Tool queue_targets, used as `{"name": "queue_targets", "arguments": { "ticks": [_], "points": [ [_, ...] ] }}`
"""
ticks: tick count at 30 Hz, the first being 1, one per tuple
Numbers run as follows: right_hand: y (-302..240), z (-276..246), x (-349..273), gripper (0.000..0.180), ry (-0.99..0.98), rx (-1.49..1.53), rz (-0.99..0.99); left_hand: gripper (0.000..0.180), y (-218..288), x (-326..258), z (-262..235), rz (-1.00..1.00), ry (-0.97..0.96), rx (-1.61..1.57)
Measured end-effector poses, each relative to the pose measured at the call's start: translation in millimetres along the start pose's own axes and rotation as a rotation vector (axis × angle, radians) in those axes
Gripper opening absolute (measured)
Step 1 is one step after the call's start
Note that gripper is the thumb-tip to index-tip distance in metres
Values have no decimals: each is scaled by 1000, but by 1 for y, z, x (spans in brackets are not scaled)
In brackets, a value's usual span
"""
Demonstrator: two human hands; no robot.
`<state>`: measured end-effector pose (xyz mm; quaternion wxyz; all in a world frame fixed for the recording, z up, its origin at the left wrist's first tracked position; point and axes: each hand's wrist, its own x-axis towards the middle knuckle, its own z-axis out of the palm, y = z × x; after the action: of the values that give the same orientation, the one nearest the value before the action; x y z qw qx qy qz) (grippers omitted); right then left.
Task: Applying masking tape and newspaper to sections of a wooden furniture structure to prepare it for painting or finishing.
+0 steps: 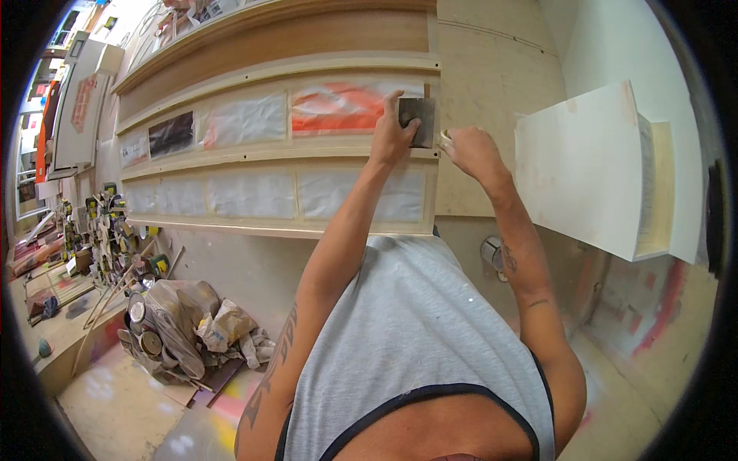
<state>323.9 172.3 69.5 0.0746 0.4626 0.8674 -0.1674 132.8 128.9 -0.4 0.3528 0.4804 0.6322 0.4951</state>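
Note:
My left hand (393, 138) grips a flat, dark grey rectangular plate (420, 132), thumb across its face and fingers at its left edge. The plate is above the right end of a long pale wooden frame (265, 157); whether it touches the wood I cannot tell. Just right of that end, my right hand (473, 152) is closed, with a small pale yellowish piece (445, 140) at its fingertips whose kind is unclear. Taped sheeting fills the frame's openings: a red-and-white sheet (334, 106) lies left of my left hand, and a whitish sheet (361, 192) is below it.
A white box-like panel piece (580, 165) stands to the right, beside a bare board (488, 84). Crumpled plastic and cans (181, 330) are heaped on the floor at lower left. Several bottles and tools (100, 230) crowd the left side. A round can (493, 253) sits under my right forearm.

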Motion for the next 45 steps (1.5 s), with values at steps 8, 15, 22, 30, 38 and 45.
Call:
{"name": "queue_targets", "arguments": {
  "ticks": [8, 15, 22, 30, 38, 45],
  "points": [
    [4, -7, 4, 30, -37, 12, -17, 67, 5, 0, -1, -74, -15, -37],
    [3, -11, 5, 32, -69, 29, -27, 65, -8, -1, 3, 64, 56, 11],
    [5, -8, 6, 33, -64, 18, -49, 65, -9, -1, 4, 62, 49, -2],
    [-12, -9, 2, 24, -41, -87, -47, 65, -11, -1, 6, 81, 50, -24],
    [-8, 24, -30, 11, 291, -245, -326, 64, -7, -3, 8, 156, 94, 27],
    [13, 11, -65, 20, 404, 163, -99, 66, -9, -3, 4, 97, 72, 3]
  ]
}}
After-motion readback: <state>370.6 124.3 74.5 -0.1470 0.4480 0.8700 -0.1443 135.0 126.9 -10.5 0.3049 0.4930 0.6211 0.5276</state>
